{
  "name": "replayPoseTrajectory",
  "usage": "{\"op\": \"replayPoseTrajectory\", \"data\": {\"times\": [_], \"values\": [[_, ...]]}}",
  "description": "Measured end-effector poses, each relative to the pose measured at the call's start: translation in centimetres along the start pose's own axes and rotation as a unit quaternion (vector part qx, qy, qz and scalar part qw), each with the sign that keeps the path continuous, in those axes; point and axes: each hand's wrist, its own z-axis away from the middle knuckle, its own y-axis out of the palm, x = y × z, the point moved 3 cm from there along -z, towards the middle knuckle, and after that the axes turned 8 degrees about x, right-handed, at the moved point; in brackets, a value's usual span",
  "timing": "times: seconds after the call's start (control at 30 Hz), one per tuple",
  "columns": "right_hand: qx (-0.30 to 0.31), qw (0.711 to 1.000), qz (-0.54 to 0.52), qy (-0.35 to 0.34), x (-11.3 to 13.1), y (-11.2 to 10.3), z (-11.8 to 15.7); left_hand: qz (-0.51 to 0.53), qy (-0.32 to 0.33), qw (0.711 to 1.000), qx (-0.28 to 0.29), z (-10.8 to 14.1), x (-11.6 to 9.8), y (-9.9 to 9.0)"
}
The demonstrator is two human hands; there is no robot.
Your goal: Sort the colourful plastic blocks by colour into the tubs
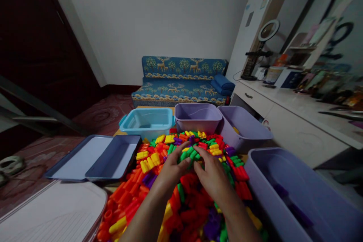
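Note:
Green bullet-shaped plastic building pieces, side by side, sit between my two hands over the middle of a big pile of such toy pieces. My left hand curls its fingers and thumb round their left side. From the right, my right hand closes on them with bent fingers, its thumb below. Part of the green pieces is hidden by the fingers. Around and under both hands lie red pieces, yellow pieces and purple pieces, some joined in rows.
Behind the pile stand a light blue bin and purple bins. A larger purple bin at the right holds purple pieces. Grey-blue trays and a white board lie left. Beyond are a patterned sofa and a white dresser.

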Motion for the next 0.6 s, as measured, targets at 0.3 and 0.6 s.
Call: {"op": "replayPoseTrajectory", "data": {"times": [0.3, 0.6], "values": [[-0.031, 0.998, -0.062, -0.004, -0.1, 1.0, 1.7, 0.103, 0.011, 0.995, 0.001, 3.3, 0.2, -1.4], [-0.058, 0.992, -0.107, -0.018, -0.6, 1.6, 2.9, 0.016, 0.011, 0.994, -0.106, 4.5, 0.9, -3.7]]}}
